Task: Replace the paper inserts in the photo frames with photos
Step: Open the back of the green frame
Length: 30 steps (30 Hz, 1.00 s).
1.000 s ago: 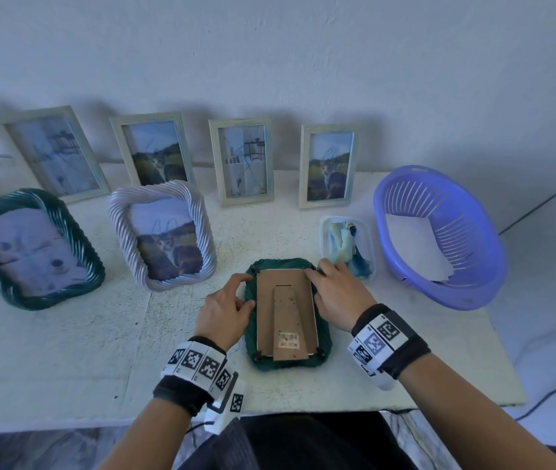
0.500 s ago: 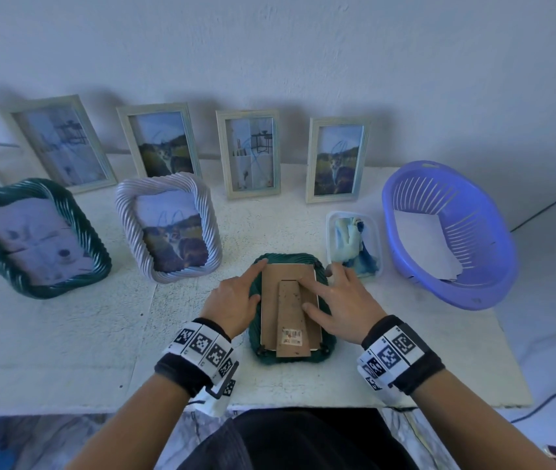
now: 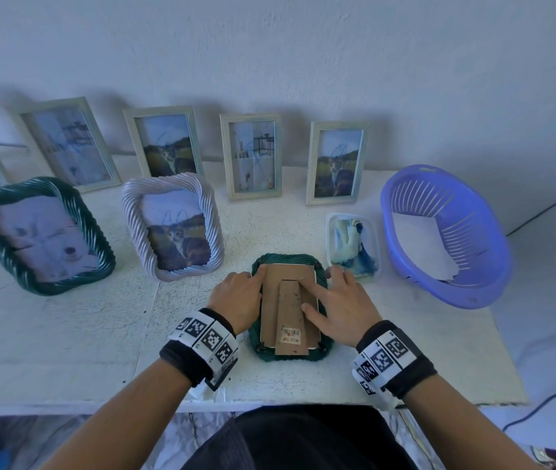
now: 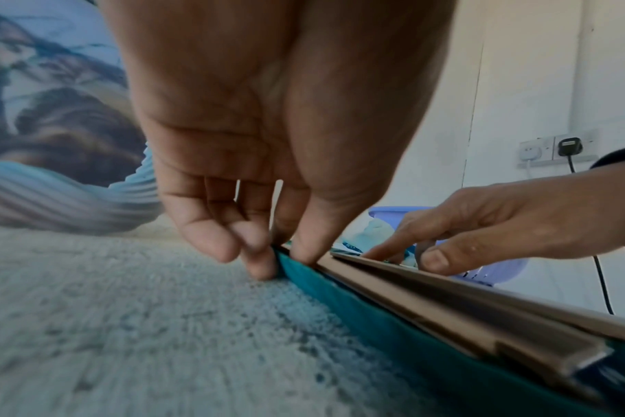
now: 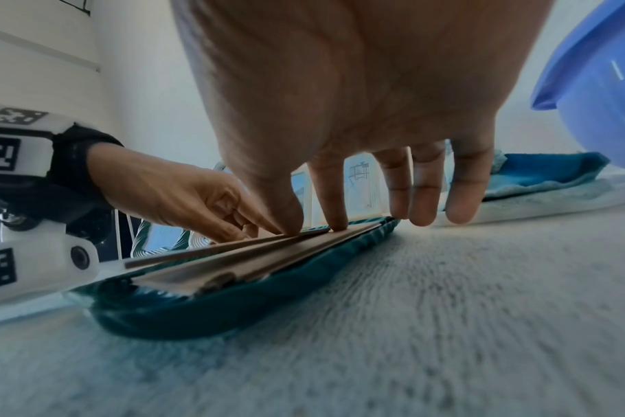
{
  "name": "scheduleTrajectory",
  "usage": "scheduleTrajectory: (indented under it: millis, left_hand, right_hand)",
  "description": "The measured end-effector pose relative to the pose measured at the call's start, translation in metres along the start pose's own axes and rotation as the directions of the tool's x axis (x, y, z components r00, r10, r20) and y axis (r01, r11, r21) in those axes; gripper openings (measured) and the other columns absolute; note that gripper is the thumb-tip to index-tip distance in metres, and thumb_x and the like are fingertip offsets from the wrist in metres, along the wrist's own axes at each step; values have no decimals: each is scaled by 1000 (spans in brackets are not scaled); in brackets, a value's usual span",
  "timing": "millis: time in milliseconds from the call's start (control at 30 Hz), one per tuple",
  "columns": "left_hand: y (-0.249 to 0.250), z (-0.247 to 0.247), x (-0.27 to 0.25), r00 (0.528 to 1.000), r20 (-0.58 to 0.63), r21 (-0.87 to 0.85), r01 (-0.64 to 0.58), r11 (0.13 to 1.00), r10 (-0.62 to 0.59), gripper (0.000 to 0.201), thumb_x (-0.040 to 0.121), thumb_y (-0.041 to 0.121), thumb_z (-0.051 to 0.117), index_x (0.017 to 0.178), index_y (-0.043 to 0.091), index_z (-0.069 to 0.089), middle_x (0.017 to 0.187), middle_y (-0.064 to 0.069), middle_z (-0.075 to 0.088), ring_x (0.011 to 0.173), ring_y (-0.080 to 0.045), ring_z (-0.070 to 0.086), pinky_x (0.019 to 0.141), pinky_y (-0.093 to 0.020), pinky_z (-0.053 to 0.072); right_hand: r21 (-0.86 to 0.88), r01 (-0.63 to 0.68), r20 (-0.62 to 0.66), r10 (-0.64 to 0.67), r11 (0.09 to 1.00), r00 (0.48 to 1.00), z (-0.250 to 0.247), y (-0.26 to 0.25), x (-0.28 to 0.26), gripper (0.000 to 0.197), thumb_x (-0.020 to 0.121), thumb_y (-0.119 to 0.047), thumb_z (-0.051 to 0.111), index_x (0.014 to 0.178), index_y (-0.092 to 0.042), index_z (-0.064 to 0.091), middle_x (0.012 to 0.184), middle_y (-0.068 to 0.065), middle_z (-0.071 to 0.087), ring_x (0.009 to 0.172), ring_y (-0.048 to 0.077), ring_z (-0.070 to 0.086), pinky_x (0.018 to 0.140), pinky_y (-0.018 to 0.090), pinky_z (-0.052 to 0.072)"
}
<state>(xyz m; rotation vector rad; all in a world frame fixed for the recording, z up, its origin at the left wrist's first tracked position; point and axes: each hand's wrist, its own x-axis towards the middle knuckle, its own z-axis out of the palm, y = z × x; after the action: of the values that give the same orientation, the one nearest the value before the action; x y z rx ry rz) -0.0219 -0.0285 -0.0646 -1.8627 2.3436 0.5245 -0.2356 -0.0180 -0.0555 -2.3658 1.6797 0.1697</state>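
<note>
Head view: nearest, a dark green rope-rimmed photo frame (image 3: 289, 356) lies face down on the white table (image 3: 66, 334), its brown cardboard backing board (image 3: 271, 307) uppermost. The board is pressed flat by the right hand (image 3: 341, 305), fingers spread; the frame's far-left rim is pinched by the left hand (image 3: 235, 298). Reseating the backing is judged under way. Next, its retaining tabs probably need securing.

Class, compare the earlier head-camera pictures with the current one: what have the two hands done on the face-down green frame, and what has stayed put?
The left hand slid forward along the face-down green rope-edged frame to its far left corner. The right hand moved from the far right corner onto the brown cardboard backing, thumb and forefinger now pressing it. The frame, standing frames and purple basket stayed put.
</note>
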Motion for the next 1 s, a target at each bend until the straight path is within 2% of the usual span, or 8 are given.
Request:
scheduleTrajectory:
  millis: [167, 300, 367, 467, 533, 600, 767, 1000]
  left_hand:
    - [-2, 3, -1, 1000, 14, -53, 5, 999, -5, 52, 99, 19, 39, 149, 8, 26, 111, -12, 56, 103, -30, 55, 82, -37, 44]
    - [-6, 4, -13, 999, -32, -162, 14, 987, -19, 55, 100, 24, 36, 152, 15, 20, 115, -8, 52, 102, -28, 55, 82, -37, 45]
    - [-5, 3, -22, 998, -46, -227, 32, 973, -44, 58, 101, 36, 36, 153, 20, 18, 114, -6, 49, 102, -25, 54, 83, -38, 46]
    - [-1, 7, -36, 999, -26, -224, 35, 974, -42, 76, 91, 64, 41, 153, 28, 14, 124, -4, 43, 113, -23, 48, 89, -40, 48]
    - [2, 11, -41, 999, -11, -189, 41, 981, -44, 90, 81, 77, 42, 151, 30, 14, 131, -3, 39, 119, -22, 44, 91, -38, 46]
    - [4, 13, -43, 998, -27, -161, 44, 986, -49, 100, 71, 86, 38, 151, 29, 15, 131, -3, 38, 118, -21, 43, 90, -36, 45]
    - [9, 15, -43, 995, -46, -129, 83, 988, -90, 103, 74, 79, 52, 152, 27, 10, 132, -3, 36, 118, -22, 40, 92, -37, 44]
    - [11, 15, -41, 994, -43, -113, 99, 989, -104, 102, 73, 79, 53, 151, 27, 12, 133, -3, 36, 120, -23, 40, 92, -40, 45]
  right_hand:
    - [-18, -5, 8, 6, 1000, 1000, 1, 0, -3, 67, 85, -60, 17, 143, -34, 37, 121, 14, 39, 108, 34, 43, 87, 42, 47]
    - [78, 10, 9, -11, 997, 1000, 0, 2, -7, 50, 96, -47, 40, 144, -31, 37, 128, 14, 38, 114, 33, 40, 95, 43, 43]
    - [192, 35, -38, -28, 981, 999, -1, 4, -14, 45, 97, -37, 46, 140, -25, 44, 129, 14, 42, 117, 32, 40, 98, 42, 42]
    - [281, 142, -121, -112, 949, 986, 3, 9, -31, 32, 95, -22, 50, 125, -17, 58, 124, 6, 50, 112, 26, 44, 94, 34, 43]
    - [290, 216, -105, -193, 932, 976, 8, 13, -41, 26, 93, -15, 50, 115, -17, 63, 116, 2, 56, 109, 22, 47, 90, 31, 44]
    - [286, 269, -99, -250, 920, 963, 12, 17, -49, 28, 89, -12, 49, 109, -20, 67, 113, 3, 60, 110, 22, 48, 91, 31, 45]
    - [285, 306, -47, -306, 908, 951, 17, 21, -55, 44, 83, -19, 34, 103, -27, 73, 123, 11, 58, 122, 31, 45, 102, 37, 42]
    - [259, 331, -98, -317, 907, 944, 19, 21, -49, 38, 82, -17, 33, 87, -19, 71, 110, 10, 61, 108, 29, 49, 90, 37, 47]
